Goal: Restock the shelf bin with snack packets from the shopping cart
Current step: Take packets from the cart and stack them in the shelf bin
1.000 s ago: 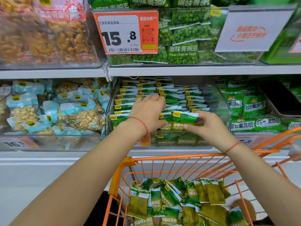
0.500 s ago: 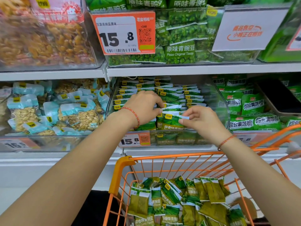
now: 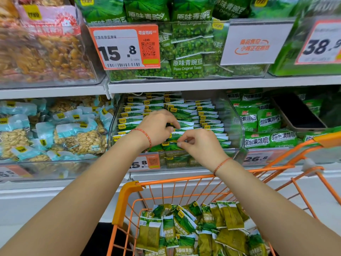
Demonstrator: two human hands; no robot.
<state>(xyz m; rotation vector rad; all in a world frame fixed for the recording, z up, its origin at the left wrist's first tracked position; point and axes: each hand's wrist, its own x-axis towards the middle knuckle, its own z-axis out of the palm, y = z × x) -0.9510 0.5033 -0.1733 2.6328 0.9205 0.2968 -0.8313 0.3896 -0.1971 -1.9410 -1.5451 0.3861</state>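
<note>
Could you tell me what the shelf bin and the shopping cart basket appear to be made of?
The shelf bin looks like clear, glossy rigid plastic: the stacked packets show through its curved wall, which carries reflections. The shopping cart basket seems to be thin metal wire with a smooth orange coating, judging by its open grid; its chunky orange corner piece looks like moulded plastic.

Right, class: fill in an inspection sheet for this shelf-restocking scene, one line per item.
Surface: white shelf ledge above the clear shelf bin.
Job's things: green snack packets stand in rows in the bin; loose packets lie in the orange shopping cart.
Clutter: nothing seen.
Grippers: left hand and right hand both pinch packets at the bin's front row.
Cables: nothing seen.
Surroundings: peanut packs left, price tag above, green crisps bags right.
</note>
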